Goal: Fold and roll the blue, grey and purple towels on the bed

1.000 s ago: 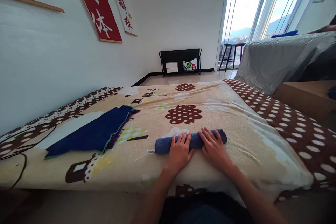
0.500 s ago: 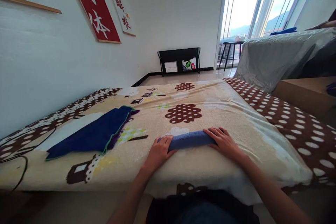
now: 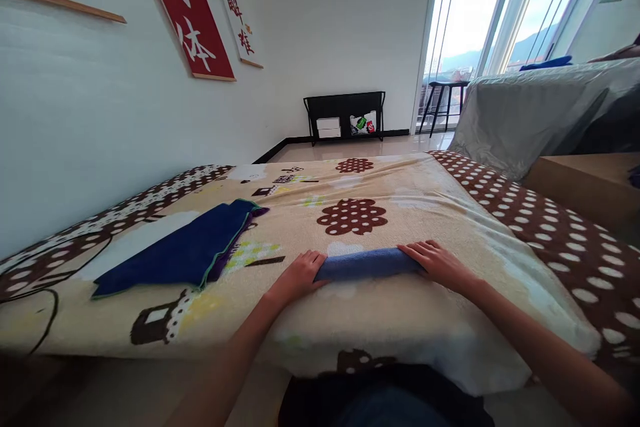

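Observation:
A rolled blue towel [image 3: 369,265] lies crosswise near the front edge of the bed, on a cream patterned blanket [image 3: 430,307]. My left hand [image 3: 301,275] is closed around its left end, thumb on the near side and fingers over the top. At the right end, my right hand [image 3: 439,263] grips it with the fingers laid over the top; the thumb is partly hidden. To the left, a dark blue cloth [image 3: 175,250] with a green edge is spread on the blanket, with a purple cloth [image 3: 227,260] showing beneath its right side.
Brown polka-dot fabric [image 3: 565,240] borders the blanket. On the right stand a plastic-covered piece of furniture [image 3: 540,107] and a cardboard box [image 3: 580,187]. A black rack [image 3: 345,107] is against the far wall, and a stool [image 3: 444,103] by the window. A dark cord [image 3: 54,310] lies at left.
Both hands have slid outward, the left a little to the left and the right to the right, onto the ends of the roll. The view has shifted slightly.

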Demonstrator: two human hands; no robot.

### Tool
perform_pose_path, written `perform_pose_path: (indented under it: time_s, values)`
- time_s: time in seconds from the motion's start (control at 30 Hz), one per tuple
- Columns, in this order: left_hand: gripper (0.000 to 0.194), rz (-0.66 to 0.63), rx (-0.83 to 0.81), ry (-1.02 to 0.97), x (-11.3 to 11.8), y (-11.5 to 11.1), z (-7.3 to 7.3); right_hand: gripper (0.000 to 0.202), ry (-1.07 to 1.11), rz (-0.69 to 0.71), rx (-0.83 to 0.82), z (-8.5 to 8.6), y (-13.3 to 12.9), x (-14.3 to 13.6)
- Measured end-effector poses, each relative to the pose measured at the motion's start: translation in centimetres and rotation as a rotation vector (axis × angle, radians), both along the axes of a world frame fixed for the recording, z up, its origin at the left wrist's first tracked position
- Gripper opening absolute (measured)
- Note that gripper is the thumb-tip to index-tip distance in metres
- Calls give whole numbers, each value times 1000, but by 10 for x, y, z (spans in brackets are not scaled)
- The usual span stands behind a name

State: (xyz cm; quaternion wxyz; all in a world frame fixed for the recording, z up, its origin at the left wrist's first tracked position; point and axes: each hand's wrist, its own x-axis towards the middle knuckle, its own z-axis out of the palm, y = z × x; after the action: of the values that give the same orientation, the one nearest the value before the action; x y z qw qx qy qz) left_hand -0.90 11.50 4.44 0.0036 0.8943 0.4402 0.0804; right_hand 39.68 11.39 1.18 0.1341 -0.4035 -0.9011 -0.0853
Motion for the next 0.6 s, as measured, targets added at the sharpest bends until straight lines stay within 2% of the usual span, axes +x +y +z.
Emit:
perform_pose_path:
  time_s: [0.1, 0.17, 0.23, 0.33, 0.4, 0.47, 0.53, 0.6]
  values:
    - [41, 13, -7, -14, 2, 1, 1, 66, 24, -16, -78, 13, 5, 1]
    - [43, 19, -27, -42, 3, -2, 2, 60, 81, -47, -172, 37, 6, 6]
    - [48, 13, -100, -106, 8, -7, 5, 55, 170, -63, -250, 73, 4, 14]
    - [55, -22, -261, -234, 21, -21, 9, 50, 290, -44, -285, 138, -11, 24]
    - [49, -44, -316, -285, 36, -33, 11, 48, 393, -24, -192, 176, -23, 21]
    - [37, -61, -320, -317, 53, -43, 11, 42, 536, 41, -30, 204, -36, 8]
    - [31, -75, -285, -347, 71, -50, 10, 36, 634, 110, 140, 223, -47, -13]
    - [32, -62, -241, -381, 87, -54, 7, 31, 625, 141, 288, 239, -58, -37]
